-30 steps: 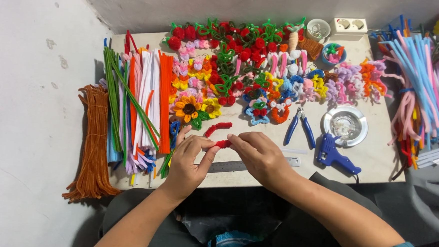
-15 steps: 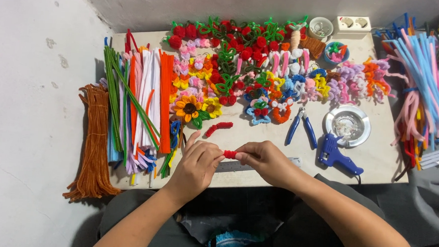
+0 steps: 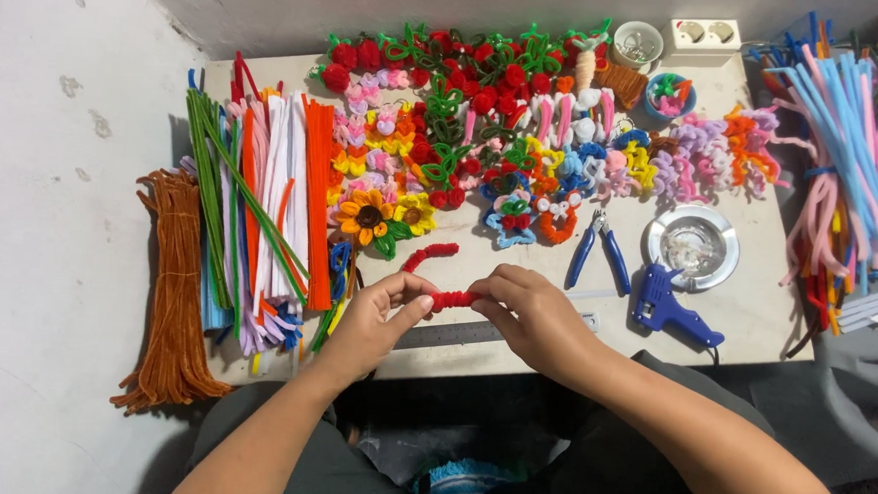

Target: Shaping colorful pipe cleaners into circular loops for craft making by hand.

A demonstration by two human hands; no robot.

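Both hands meet over the near edge of a pale table [image 3: 746,313], pinching one short red coiled pipe cleaner [image 3: 453,299] between them. The left hand [image 3: 370,324] clamps its thumb and forefinger on the coil's left end, the other fingers loosely curled; the right hand [image 3: 531,312] closes its fingertips over the coil's right end, knuckles up. The coil lies level between the two grips, just above a steel ruler [image 3: 444,334] that runs along the table under the hands. Just beyond the left hand's fingertips lie two more red coiled pieces [image 3: 431,255] on the bare tabletop, and beyond those a pipe-cleaner sunflower [image 3: 365,216]. Out past the left hand's outer side lie long straight pipe cleaners [image 3: 261,208] in green, white, pink and orange, with a brown bundle [image 3: 170,283] further out, hanging over the table edge. Near the right hand's outer side lie blue-handled pliers [image 3: 599,251], then a blue glue gun [image 3: 668,307] and a shiny round metal dish [image 3: 694,245]. Well beyond both hands, finished pipe-cleaner flowers [image 3: 506,110] in many colours crowd the far part of the table.
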